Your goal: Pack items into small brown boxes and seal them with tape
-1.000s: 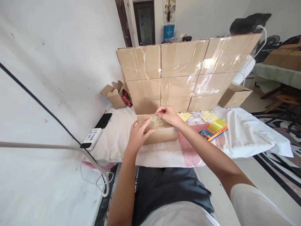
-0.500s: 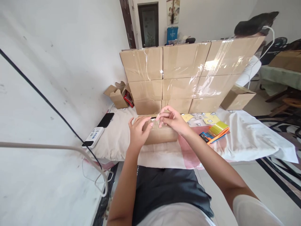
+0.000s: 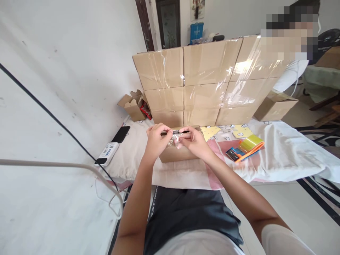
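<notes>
A small cardboard box (image 3: 180, 156) lies on the cloth in front of me, with both hands at its top. Crinkled clear plastic (image 3: 174, 140) spans the gap between my fingertips; whether it is tape or film I cannot tell. My left hand (image 3: 158, 140) pinches its left side with thumb and fingers closed. Opposite it, my right hand (image 3: 195, 141) has its fingers closed on the right side. Just behind the plastic shows a dark, narrow gap or strip along the box top. My fingers hide part of the box.
Taped cardboard boxes (image 3: 204, 95) form a wall behind. To the right lies an orange tape dispenser with a yellowish roll (image 3: 251, 144). A black phone (image 3: 120, 134) and a white device (image 3: 108, 152) lie left. Open box (image 3: 134, 109) stands back left, another box (image 3: 276, 106) back right, near a person.
My hands have drawn down closer to the box top, and the clear plastic bunches between them. The person behind the box wall has raised their head. My view has shifted slightly.
</notes>
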Motion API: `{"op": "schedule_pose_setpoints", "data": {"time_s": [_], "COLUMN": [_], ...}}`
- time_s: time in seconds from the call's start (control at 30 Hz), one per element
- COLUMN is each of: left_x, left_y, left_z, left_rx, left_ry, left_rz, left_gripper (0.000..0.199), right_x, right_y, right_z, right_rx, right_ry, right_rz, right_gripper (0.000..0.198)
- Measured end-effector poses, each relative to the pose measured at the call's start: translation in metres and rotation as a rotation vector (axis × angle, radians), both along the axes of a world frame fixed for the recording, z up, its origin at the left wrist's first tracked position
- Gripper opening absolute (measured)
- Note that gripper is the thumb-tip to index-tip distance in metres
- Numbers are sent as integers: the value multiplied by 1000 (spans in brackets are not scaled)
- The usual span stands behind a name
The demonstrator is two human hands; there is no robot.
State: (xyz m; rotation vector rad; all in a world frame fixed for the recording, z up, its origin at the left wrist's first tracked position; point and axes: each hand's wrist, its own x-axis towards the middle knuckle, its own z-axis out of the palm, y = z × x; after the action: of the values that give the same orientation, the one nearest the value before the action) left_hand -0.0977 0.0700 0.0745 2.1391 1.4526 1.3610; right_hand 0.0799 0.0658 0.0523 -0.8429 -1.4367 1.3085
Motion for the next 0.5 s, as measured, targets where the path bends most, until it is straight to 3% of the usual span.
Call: {"op": "schedule_pose_setpoints", "data": {"time_s": [0.13,0.33,0.4,0.5], "left_x": [4,-2,-7,-12], "left_y": [11,36,41,44], "left_z": [3,-16,-24,-30], "left_rx": [-68,-365,-419,-413], "left_ry": [140,-14,-121,-235], "left_rz": [-33,-141,-139,-167], "left_gripper": [15,18,17,16], "right_x": [-3,13,22,34], "right_y": [-7,-24,-23,-8], "right_z": [6,27,30,31], "right_rx": [-64,-158,-62,263], "right_ry": [-158,-477,-549,-624], "right_rz": [-118,-7,-92,-354], "right_gripper": [33,69,72,71]}}
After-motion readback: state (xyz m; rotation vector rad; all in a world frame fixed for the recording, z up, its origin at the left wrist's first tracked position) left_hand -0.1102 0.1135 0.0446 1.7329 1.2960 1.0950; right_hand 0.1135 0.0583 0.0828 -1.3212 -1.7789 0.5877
